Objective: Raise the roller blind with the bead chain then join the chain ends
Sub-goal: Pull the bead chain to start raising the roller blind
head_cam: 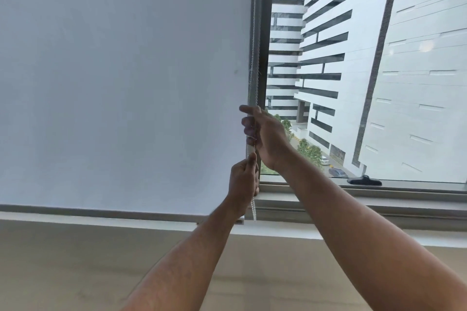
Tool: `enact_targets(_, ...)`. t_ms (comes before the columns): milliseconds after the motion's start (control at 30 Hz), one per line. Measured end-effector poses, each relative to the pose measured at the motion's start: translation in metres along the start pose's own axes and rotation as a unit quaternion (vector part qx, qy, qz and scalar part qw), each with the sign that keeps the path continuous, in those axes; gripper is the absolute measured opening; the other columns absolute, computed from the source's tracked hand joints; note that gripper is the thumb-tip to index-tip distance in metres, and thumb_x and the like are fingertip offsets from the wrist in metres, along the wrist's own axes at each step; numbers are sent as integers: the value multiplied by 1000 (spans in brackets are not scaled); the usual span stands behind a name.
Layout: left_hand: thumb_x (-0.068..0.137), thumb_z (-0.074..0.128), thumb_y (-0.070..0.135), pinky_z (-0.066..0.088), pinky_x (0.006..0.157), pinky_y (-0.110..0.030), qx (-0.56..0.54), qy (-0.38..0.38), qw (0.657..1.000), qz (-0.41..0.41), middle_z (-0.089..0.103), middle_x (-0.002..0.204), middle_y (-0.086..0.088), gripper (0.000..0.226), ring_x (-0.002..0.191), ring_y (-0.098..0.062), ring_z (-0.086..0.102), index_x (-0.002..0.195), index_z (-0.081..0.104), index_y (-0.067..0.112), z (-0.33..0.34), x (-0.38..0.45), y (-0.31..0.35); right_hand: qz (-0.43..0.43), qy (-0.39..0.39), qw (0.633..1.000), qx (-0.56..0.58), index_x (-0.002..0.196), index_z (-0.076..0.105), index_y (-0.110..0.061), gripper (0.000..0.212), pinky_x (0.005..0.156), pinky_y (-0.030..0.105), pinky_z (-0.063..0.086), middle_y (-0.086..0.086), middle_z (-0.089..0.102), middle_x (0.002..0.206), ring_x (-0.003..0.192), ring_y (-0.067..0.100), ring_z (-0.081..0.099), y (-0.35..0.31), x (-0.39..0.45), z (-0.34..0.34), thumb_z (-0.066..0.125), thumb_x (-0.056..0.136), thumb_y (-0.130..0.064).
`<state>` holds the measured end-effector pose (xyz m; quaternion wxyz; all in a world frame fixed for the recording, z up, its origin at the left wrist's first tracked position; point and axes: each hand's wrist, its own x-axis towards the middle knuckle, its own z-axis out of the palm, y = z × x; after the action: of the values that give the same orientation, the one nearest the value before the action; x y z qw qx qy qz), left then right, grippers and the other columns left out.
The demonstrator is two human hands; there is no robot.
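Observation:
A pale grey roller blind (121, 78) covers the left window pane, its bottom bar (101, 212) resting just above the sill. A white bead chain (253, 40) hangs along the blind's right edge, in front of the dark window frame. My left hand (243, 179) is closed around the chain low down, and a short white length dangles below the fist. Directly above it, my right hand (265, 136) wraps the chain with its fingers curled, the index finger partly stretched to the left.
The window frame (264, 58) rises just right of the chain. Behind the uncovered right pane stand white buildings. A black window handle (364, 180) lies on the lower frame at the right. The sill (379, 206) and a beige wall run below.

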<state>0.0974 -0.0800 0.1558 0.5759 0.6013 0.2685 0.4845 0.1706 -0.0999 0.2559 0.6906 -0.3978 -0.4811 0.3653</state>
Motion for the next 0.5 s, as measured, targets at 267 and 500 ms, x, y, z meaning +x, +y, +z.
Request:
enact_targets(267,106,44,44,25,42,-27,61,-54,996,-22,31,50,3,47,43,-13,24,63,43,23,-9,-3,-25,-105,90,988,-64,84,60,-19,34,40,20,21,3,32,56,45,9,25,44,-8,-6,40,111,-15)
enact_targets(500,107,39,23,39,57,-24,202,-91,975,25,58,63,8,41,56,-7,50,72,60,23,-35,5,-38,-123,106,975,-151,77,59,-23,37,45,20,27,-5,38,55,46,5,32,79,-20,-15,45,109,-11)
